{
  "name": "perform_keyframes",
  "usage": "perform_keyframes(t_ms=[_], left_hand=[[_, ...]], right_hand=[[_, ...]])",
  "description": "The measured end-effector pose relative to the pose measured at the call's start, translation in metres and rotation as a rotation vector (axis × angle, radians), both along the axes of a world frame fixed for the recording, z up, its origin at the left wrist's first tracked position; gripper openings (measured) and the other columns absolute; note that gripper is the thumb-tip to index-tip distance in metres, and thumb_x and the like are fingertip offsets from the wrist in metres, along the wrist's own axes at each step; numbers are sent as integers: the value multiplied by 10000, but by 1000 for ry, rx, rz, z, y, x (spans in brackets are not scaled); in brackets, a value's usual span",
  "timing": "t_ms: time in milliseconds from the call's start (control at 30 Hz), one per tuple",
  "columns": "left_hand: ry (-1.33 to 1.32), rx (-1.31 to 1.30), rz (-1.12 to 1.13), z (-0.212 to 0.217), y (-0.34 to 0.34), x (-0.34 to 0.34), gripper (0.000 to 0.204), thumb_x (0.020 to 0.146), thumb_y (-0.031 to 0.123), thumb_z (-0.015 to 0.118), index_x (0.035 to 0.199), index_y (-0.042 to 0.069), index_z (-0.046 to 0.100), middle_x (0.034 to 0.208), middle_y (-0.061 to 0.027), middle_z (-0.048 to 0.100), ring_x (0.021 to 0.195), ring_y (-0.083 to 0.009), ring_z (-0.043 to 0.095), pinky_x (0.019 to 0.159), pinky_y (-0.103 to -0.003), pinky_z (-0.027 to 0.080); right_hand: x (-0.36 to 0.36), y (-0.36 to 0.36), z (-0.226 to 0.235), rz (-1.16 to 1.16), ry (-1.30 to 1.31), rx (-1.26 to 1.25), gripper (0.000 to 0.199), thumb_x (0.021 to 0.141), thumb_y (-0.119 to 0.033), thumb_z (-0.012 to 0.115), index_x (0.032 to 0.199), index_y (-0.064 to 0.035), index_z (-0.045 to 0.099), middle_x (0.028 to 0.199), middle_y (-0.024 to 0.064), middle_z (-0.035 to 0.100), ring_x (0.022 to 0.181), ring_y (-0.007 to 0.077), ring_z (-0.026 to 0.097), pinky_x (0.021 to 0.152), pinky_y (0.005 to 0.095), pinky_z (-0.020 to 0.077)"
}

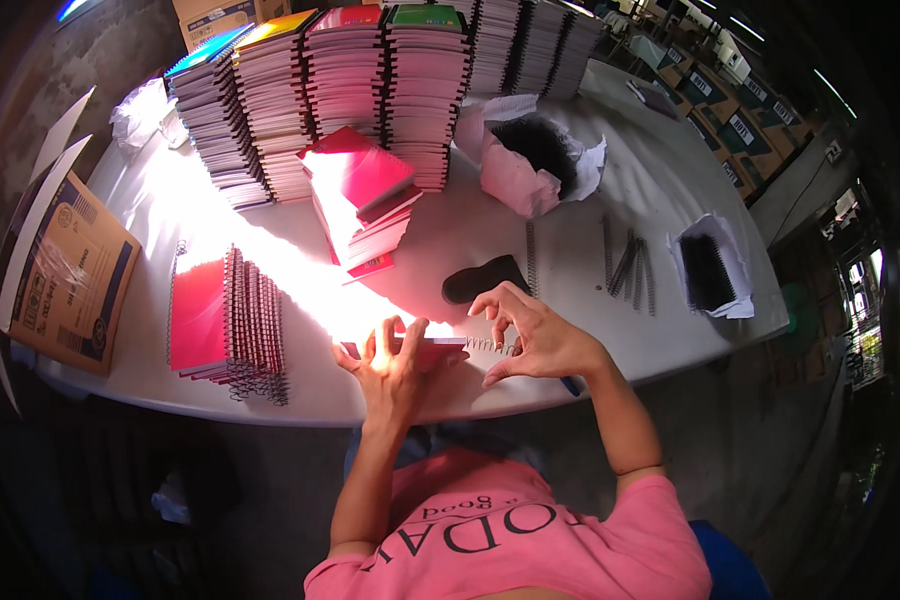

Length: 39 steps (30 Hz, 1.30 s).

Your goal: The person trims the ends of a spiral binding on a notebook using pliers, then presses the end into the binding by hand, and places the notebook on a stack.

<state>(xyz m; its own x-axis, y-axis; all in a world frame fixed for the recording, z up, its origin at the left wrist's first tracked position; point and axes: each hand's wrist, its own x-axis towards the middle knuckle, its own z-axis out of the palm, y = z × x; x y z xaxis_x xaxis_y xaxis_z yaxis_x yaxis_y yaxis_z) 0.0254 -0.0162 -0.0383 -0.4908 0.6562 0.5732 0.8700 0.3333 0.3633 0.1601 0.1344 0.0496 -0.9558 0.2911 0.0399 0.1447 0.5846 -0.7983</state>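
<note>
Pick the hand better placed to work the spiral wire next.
Likely the right hand: it is at the spiral wire sticking out past the red notebook, thumb and forefinger apart. The left hand is on the notebook, apparently steadying it.

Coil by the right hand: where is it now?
Head view, just right of centre, near the front edge of the table: the coil sits between the right hand and the red notebook at the left hand.
</note>
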Motion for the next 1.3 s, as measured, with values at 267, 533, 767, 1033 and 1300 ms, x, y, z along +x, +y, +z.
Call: perform_keyframes(t_ms=[267, 533, 767, 1033, 1300], left_hand=[[-56, 6, -37, -3, -6, -5, 600, 585, 471, 811, 1055, 168, 595, 992, -115, 513, 986, -293, 480, 909, -474, 289], [-92, 13, -91, -4, -10, -12, 525, 624, 461, 785, 934, 90, 581, 948, -111, 548, 968, -289, 499, 895, -457, 316], [-131, 13, -125, -11, -10, -16, 536, 657, 490, 753, 939, 67, 584, 1018, -142, 524, 969, -329, 467, 880, -476, 338], [-142, 19, -190, -9, -11, -18, 495, 615, 413, 776, 909, 70, 574, 1025, -135, 509, 961, -316, 476, 882, -453, 333], [-130, 38, -229, -4, -9, -22, 451, 601, 362, 795, 854, 70, 563, 1028, -146, 510, 936, -299, 501, 866, -446, 352]], right_hand=[[1, -1, -15, 53, -168, -207, 367, 859, 27, 537, 1213, -67, 527, 778, 85, 616, 661, 139, 590, 621, 264, 494], [-20, 59, -63, -110, 134, 828, 440, 854, 5, 490, 1273, -127, 477, 974, 153, 648, 837, 290, 651, 756, 362, 515], [-19, 45, -41, -65, 299, -278, 246, 755, 38, 633, 988, -29, 673, 1000, 114, 656, 887, 196, 642, 798, 347, 507], [-23, 34, -56, 219, 333, -479, 258, 666, 110, 656, 885, -10, 721, 837, 97, 700, 788, 158, 646, 724, 291, 502], [-33, 20, -31, 304, 312, -361, 277, 655, 79, 681, 883, -68, 733, 792, 74, 678, 726, 165, 643, 680, 278, 496]])
